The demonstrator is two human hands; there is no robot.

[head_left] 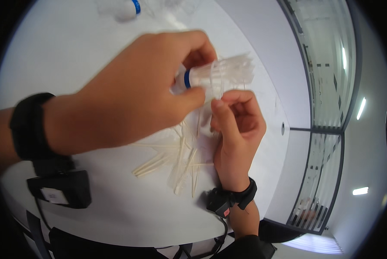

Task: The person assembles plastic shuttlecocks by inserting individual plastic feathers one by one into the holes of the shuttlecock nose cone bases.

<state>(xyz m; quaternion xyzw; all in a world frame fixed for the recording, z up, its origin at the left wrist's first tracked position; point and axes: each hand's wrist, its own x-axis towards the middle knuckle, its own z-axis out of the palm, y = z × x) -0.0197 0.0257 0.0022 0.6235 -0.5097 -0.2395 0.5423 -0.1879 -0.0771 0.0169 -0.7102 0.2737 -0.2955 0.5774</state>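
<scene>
A white shuttlecock (234,71) with a blue band at its base lies sideways, its skirt pointing right. My left hand (135,84) is wrapped round the base end, thumb below and fingers above. A thin pale loop (213,77) appears to run round the skirt; blur hides its exact form. From below, my right hand (241,123) pinches at the lower edge of the skirt with thumb and forefinger, the other fingers curled. Whether those fingertips grip the loop or the skirt itself, I cannot tell.
Several thin cream-coloured sticks (152,164) and some clear, film-like pieces (176,172) lie scattered on the white table (115,211) under my hands. A second shuttlecock (128,9) with a blue band sits at the far left. A pale partition borders the table's right side.
</scene>
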